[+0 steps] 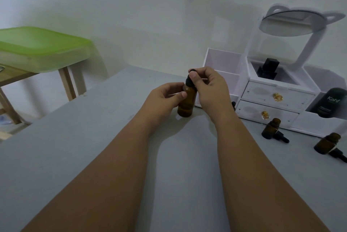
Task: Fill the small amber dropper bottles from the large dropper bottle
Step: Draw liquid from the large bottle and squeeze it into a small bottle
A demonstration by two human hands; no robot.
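At mid-tabletop point(93, 138), toward the far edge: large amber dropper bottle point(186, 106) stands upright on its base. Left hand point(163, 94) holds the bottle's body, thumb across the front and fingers curled round the far side. Right hand point(208, 83) pinches the black dropper cap point(191, 79) between thumb and fingertips; the cap sits at the bottle's neck, and I cannot tell whether it is screwed down. Fill level: not readable through the dark glass.

Right side of tabletop, well apart from the hands:
- first small amber bottle point(270, 127), on its base, mouth open, just in front of the white organiser point(272, 96). Its black dropper point(281, 137) lies flat against its foot.
- second small amber bottle point(326, 143), nearer the right edge, mouth open as well. Its black dropper point(339, 154) lies beside it.
- contents of both: cannot tell.
- a small dark object point(233, 104) shows behind the right wrist; mostly hidden.

Organiser: two shut drawers with amber knobs. The open top compartment holds a black square-capped bottle point(267, 70). The right side compartment holds a dark bottle lettered "Kahf" point(330, 104). The left compartments show only white walls from this angle. A round mirror point(287, 23) is tilted above it on a white bracket.

Far left: a green-lidded translucent box point(41, 48) rests on a wooden stand point(65, 81). Its contents are not visible.
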